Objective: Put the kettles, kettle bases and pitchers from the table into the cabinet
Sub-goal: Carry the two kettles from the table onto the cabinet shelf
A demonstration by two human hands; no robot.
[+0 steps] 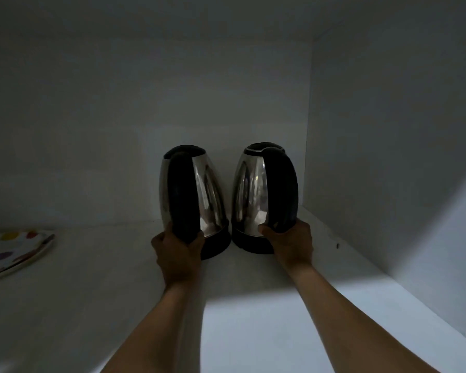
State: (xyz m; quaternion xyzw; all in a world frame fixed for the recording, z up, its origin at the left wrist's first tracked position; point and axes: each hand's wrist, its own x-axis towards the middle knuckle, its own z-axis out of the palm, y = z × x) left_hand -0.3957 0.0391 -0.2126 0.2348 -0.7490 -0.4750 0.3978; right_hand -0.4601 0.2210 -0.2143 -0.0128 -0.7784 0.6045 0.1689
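Two steel kettles with black handles and black bottoms stand side by side on the white cabinet shelf [240, 305], near the back wall. The left kettle [210, 189] has my left hand [176, 247] wrapped around the low end of its handle. My right hand [291, 244] grips the low end of the right kettle's [249, 189] handle. Both handles face me. The kettles stand upright and a narrow gap separates them. No kettle base or pitcher is in sight.
A white plate with coloured dots [14, 250] lies on the shelf at the far left. The cabinet's right side wall [388, 157] rises close to the right kettle. The interior is dim, with light falling on the front of the shelf.
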